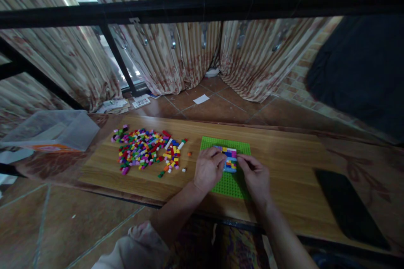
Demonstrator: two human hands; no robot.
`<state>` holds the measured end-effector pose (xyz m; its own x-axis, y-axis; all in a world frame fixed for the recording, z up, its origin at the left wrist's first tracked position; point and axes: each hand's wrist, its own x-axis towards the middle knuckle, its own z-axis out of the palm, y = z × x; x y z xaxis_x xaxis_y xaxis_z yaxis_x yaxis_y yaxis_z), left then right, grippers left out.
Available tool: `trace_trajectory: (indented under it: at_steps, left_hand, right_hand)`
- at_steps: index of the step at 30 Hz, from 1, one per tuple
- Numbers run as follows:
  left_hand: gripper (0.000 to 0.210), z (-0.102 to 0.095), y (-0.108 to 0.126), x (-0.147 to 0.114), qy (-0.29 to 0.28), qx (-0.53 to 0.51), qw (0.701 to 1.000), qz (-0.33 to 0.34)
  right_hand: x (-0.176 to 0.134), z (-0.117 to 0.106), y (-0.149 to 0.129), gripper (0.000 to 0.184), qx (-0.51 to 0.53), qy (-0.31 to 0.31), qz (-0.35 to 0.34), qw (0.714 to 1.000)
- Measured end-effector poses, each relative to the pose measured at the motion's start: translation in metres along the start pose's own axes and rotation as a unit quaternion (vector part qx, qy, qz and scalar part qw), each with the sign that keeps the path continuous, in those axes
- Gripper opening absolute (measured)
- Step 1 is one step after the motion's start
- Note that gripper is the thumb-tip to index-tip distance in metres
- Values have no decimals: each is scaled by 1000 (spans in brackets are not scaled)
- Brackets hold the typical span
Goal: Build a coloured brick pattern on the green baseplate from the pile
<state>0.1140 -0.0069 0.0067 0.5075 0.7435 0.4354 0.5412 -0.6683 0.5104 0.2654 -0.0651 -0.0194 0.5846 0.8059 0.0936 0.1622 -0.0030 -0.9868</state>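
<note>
A low build of multicoloured toy bricks (231, 164) sits on a green studded baseplate (229, 191). My left hand (208, 169) reaches over its left side, fingers curled together and pressing on the bricks. At the right edge of the build, my right hand (256, 178) has its thumb and index finger closed against the bricks. Any small piece between the fingertips is hidden. My left hand covers part of the build and of the baseplate's left side.
A wide heap of loose toy bricks (142, 149) lies on the wooden table (284, 159), left of the baseplate. A clear plastic bin (67, 130) stands at the far left. Towards the right end lies a dark flat object (347, 206). A black rail (202, 8) crosses before striped curtains.
</note>
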Motion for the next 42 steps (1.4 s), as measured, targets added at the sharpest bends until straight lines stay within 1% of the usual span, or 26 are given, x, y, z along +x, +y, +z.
trace_trajectory:
  at_steps: [7,11,15,18,21,24,27,30,32,35,38,42]
  left_hand:
    - [19,2,1,-2,-1,14,1000,3]
    - [18,3,3,-2,10,-25,999,-17]
    - [14,5,5,-3,40,-117,990,-68]
    - [17,8,4,-4,75,-201,968,-131]
    - [17,10,3,-3,111,-250,943,-190]
    - [15,10,6,2,122,-245,933,-233]
    - [22,11,8,7,128,-212,931,-270]
    - [27,13,7,10,126,-198,927,-294]
    - [28,15,6,10,125,-201,926,-296]
    - [26,17,6,7,123,-201,927,-292]
    - [25,17,5,7,124,-199,927,-293]
    - [26,16,4,8,122,-217,923,-294]
  right_hand:
    - [1,0,-1,35,-8,-12,9,1000]
    - [2,3,-2,36,-20,-9,26,999]
    - [4,3,-4,40,-37,-10,43,998]
    - [5,3,-7,40,-46,-9,50,998]
    - [5,3,-9,39,-46,-12,53,997]
    - [5,2,-8,40,-52,-11,60,997]
    - [6,2,-7,42,-60,-1,64,996]
    - [7,2,-7,42,-67,-4,61,996]
    - [8,3,-7,42,-61,-3,64,996]
    - [11,3,-7,43,-49,-6,87,995]
    - [14,0,-6,46,-46,-28,102,993]
    - [11,-5,-3,45,-54,-47,75,995]
